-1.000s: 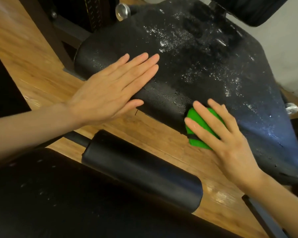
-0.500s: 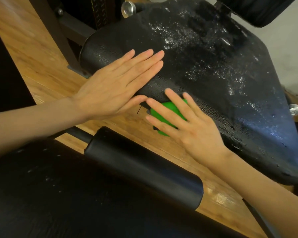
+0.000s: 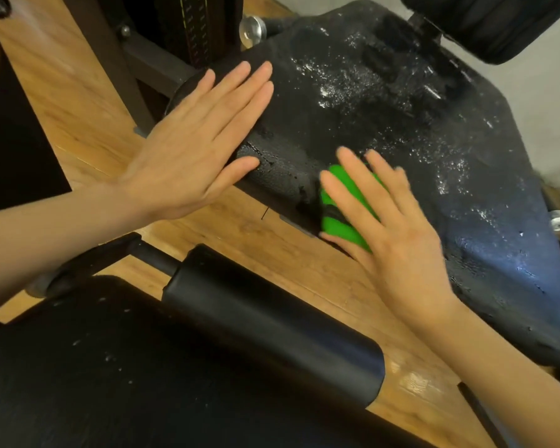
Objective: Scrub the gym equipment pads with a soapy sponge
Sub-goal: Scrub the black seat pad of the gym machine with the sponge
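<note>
Wood floor [image 3: 307, 270]; wet black pad [image 3: 417, 130]; left hand [image 3: 191, 150] flat; right hand [image 3: 398, 240] flat-fingered, pressing green sponge [image 3: 343, 221].

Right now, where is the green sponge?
In the head view, the green sponge sits centre-right, pressed under the right hand against the near front edge of the wet seat pad.

We see the seat pad [image 3: 401, 130] ahead, left hand [image 3: 188, 156] flat on its near-left edge, right hand [image 3: 392, 234] pressing the sponge [image 3: 343, 218] on its near edge. Roller pad [image 3: 272, 324] in front, over the floor [image 3: 62, 92].
</note>
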`<state>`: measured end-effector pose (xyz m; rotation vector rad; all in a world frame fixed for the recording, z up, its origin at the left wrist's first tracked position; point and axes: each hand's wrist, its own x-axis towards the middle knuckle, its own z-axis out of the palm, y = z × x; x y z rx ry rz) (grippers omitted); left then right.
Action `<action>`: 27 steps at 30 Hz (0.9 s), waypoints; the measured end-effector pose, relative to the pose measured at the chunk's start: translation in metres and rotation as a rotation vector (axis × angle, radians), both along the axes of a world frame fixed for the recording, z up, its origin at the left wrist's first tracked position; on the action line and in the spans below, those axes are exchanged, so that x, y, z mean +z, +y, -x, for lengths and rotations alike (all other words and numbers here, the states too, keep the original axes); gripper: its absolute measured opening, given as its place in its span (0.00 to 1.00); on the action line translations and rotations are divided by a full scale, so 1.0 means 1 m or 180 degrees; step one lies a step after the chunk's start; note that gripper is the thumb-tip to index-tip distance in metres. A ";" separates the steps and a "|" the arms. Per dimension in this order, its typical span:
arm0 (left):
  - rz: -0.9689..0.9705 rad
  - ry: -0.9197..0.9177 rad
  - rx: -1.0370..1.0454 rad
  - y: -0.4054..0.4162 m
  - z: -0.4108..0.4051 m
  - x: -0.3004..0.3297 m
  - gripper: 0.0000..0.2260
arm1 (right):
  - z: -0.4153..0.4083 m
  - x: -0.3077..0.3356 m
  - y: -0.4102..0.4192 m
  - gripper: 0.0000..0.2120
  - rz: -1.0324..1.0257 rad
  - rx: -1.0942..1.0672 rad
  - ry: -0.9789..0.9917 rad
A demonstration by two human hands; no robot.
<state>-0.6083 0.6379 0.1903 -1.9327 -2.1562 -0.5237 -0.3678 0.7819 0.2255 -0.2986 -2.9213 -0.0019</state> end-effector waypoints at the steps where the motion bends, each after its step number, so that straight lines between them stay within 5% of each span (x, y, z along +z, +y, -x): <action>1: -0.0009 -0.0005 0.0016 0.000 0.000 0.000 0.29 | -0.012 0.003 0.002 0.26 0.0095 -0.0112 -0.0031; 7: -0.0060 -0.0063 -0.0029 -0.001 -0.001 0.001 0.28 | 0.061 0.001 -0.023 0.28 0.0254 -0.0461 0.0084; 12: -0.0024 -0.0020 -0.0035 0.000 0.000 0.000 0.28 | 0.011 0.008 -0.012 0.28 0.0217 -0.0351 -0.0106; 16: -0.0100 -0.0069 -0.0029 0.001 -0.002 0.001 0.27 | 0.058 -0.001 -0.033 0.28 0.0116 -0.0648 -0.0077; 23: -0.0122 -0.0163 -0.0048 -0.001 -0.002 0.002 0.25 | 0.011 -0.004 -0.019 0.27 -0.0286 0.0050 -0.0149; 27: 0.0003 -0.0173 -0.0018 -0.001 -0.002 0.004 0.25 | 0.051 -0.012 -0.034 0.21 -0.0649 0.0557 -0.0156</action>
